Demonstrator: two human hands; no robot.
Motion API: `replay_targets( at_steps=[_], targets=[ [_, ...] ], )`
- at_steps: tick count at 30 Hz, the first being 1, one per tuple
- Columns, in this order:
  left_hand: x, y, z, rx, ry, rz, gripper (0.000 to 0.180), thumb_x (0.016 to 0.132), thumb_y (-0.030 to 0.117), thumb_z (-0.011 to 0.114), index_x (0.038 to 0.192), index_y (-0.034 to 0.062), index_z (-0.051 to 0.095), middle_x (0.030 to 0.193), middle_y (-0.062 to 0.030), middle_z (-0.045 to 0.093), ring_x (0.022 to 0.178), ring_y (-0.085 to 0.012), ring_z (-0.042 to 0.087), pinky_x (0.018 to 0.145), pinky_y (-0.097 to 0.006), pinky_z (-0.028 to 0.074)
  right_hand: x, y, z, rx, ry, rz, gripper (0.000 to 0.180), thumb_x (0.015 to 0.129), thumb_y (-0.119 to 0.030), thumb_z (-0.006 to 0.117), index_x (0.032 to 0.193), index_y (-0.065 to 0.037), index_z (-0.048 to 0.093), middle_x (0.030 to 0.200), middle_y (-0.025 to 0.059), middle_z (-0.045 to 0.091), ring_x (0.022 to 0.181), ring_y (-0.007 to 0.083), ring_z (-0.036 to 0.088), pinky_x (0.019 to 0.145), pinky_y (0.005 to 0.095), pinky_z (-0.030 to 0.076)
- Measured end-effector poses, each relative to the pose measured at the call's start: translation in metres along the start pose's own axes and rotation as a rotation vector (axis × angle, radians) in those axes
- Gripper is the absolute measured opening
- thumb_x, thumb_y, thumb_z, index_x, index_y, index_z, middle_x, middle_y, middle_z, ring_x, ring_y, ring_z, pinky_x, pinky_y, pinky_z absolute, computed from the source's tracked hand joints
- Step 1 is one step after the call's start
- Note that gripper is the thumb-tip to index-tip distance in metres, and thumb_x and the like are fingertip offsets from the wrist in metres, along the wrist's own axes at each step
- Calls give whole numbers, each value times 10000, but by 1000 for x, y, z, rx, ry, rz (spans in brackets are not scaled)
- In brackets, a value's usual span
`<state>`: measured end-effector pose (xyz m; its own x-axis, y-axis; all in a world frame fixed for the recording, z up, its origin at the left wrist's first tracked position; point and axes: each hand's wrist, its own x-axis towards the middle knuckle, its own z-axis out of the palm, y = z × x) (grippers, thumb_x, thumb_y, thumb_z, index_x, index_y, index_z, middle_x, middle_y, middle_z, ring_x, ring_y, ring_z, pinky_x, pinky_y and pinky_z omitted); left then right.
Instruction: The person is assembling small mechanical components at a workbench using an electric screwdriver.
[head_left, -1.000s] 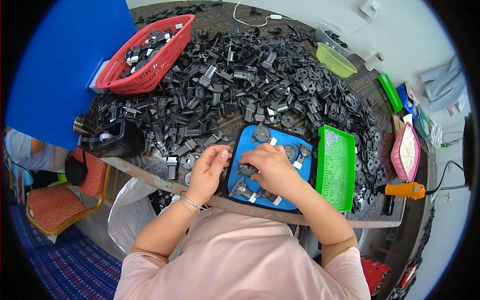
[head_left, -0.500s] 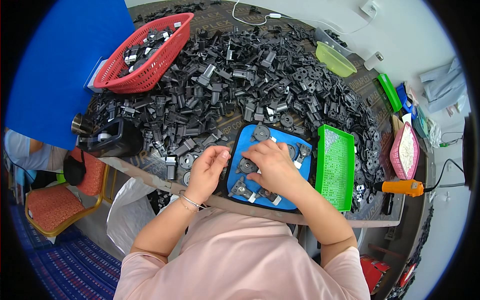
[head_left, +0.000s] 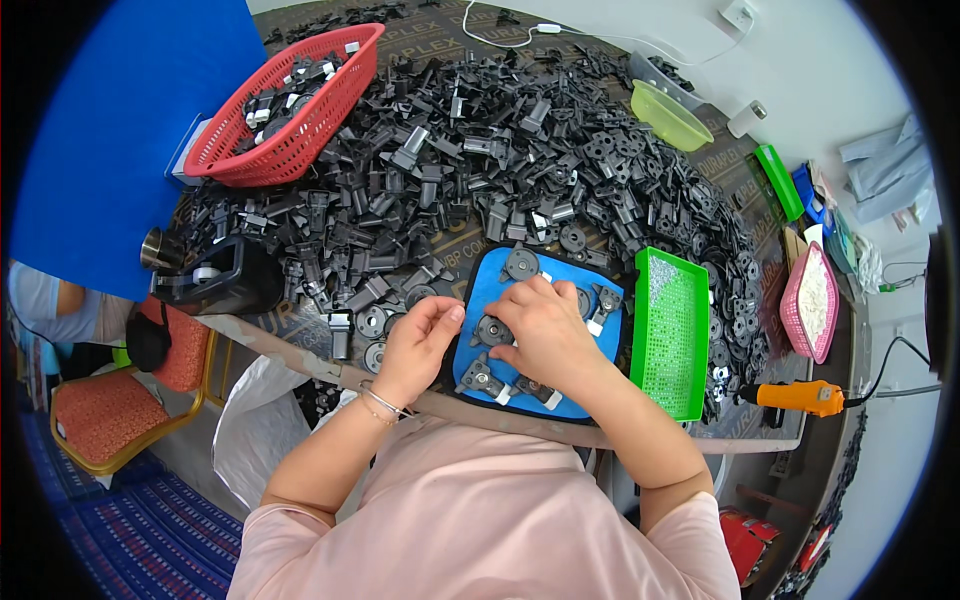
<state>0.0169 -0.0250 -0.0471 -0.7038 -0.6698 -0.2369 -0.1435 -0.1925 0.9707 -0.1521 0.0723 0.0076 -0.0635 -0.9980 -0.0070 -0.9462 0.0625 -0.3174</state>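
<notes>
A blue work mat [head_left: 487, 272] lies at the table's near edge with several grey round parts set on it. My right hand [head_left: 548, 326] rests over the mat's middle, its fingers closed on one round grey part [head_left: 492, 330]. My left hand [head_left: 422, 338] sits at the mat's left edge, fingers curled and touching the same part from the left. A thin bracelet [head_left: 378, 404] circles my left wrist. More grey parts [head_left: 520, 264] lie at the mat's top and along its bottom edge.
A big heap of black plastic parts [head_left: 500, 160] covers the table. A red basket [head_left: 290, 110] stands far left, a green tray [head_left: 670, 335] right of the mat, an orange electric screwdriver [head_left: 800, 397] at the right, a black tape dispenser [head_left: 215, 280] at the left.
My right hand has slid slightly left and down over the mat's middle. My left hand stays at the mat's left edge.
</notes>
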Motion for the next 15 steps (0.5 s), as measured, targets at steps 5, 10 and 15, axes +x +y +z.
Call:
replay_targets(
  at_steps=[5,10,15],
  targets=[
    [1,-1,0,17,-21,-14,310,987,310,515,1099,33,598,986,-46,642,894,-105,584,799,-250,464,1,0,-3,-8,-45,3,465,618,-234,830,1048,-129,686,1011,36,629,1027,215,546,890,403,352],
    [1,0,1,21,-17,-21,307,986,308,517,1097,33,599,985,-44,644,892,-103,582,800,-248,464,2,-1,-4,-61,-55,4,455,625,-234,823,1044,-121,685,984,39,639,1013,214,558,897,408,348],
    [1,-4,2,19,-22,-24,298,986,299,520,1096,33,599,983,-36,644,893,-101,582,801,-247,464,3,-4,-5,-55,-71,7,447,625,-235,823,1034,-120,685,970,38,640,1003,215,559,896,408,348]
  ],
)
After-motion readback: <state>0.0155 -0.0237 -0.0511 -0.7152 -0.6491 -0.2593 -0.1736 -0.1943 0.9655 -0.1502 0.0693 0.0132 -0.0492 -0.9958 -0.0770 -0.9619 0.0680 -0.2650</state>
